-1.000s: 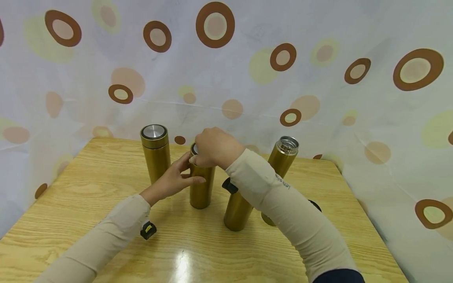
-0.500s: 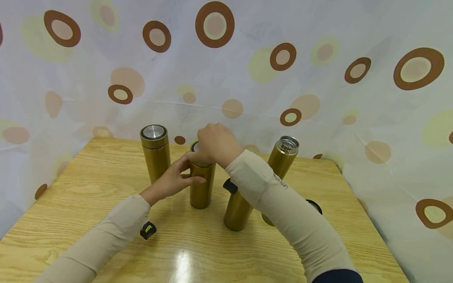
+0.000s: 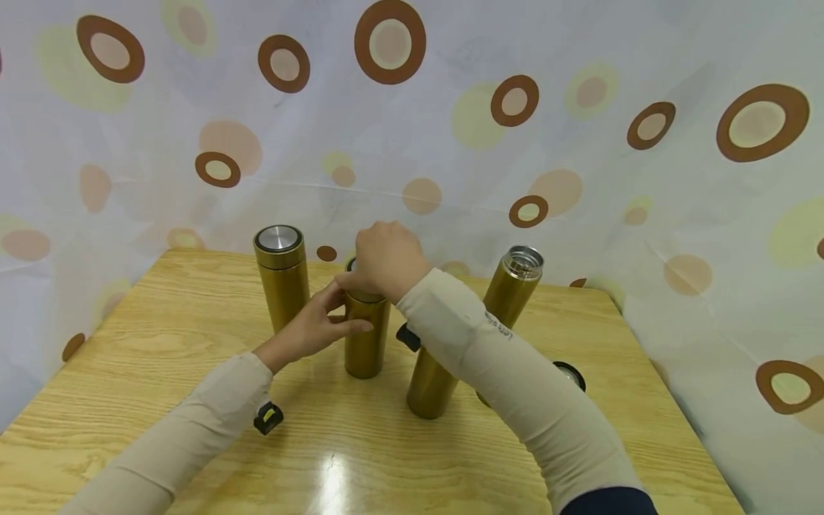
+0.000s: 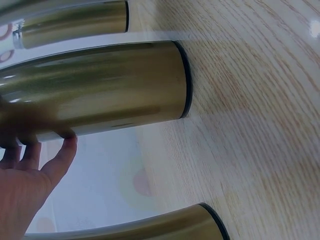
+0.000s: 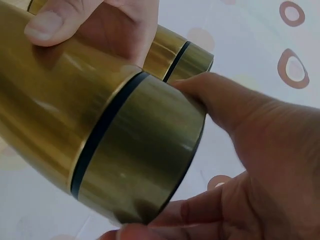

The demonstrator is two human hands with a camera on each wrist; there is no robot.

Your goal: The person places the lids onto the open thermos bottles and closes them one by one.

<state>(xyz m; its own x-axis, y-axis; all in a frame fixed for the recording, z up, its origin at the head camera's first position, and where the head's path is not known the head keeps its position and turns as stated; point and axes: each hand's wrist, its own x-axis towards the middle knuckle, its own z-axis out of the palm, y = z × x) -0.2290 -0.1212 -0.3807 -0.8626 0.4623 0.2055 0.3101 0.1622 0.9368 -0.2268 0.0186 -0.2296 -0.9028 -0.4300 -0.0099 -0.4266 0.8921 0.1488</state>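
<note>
Head view: we count four slim gold flasks on a wooden table, a spotted cloth backdrop behind. The middle flask stands upright, clasped by the left hand with the thumb on its near side. The right hand curls over its top, close to the left, perhaps touching. Our tally: left flask capped, brushed-metal disc on top; middle flask under work; right flask uncapped, bare silver neck showing; near flask undecided, its top hidden behind the right sleeve. A dark-rimmed round piece lies at the right, probably a loose cap. We judge the job part done, with the right flask bare.

Left wrist view: fingertips touch the middle flask's smooth, satiny wall. Straight cylinder, black ring round the foot; pale streaked grain on the table.

Right wrist view: thumb and fingers grip the lid from opposite sides. It sits on the body, a glossy dark band at the seam, its gold duller than the wall's. Whether it is being tightened or loosened, we cannot tell.
</note>
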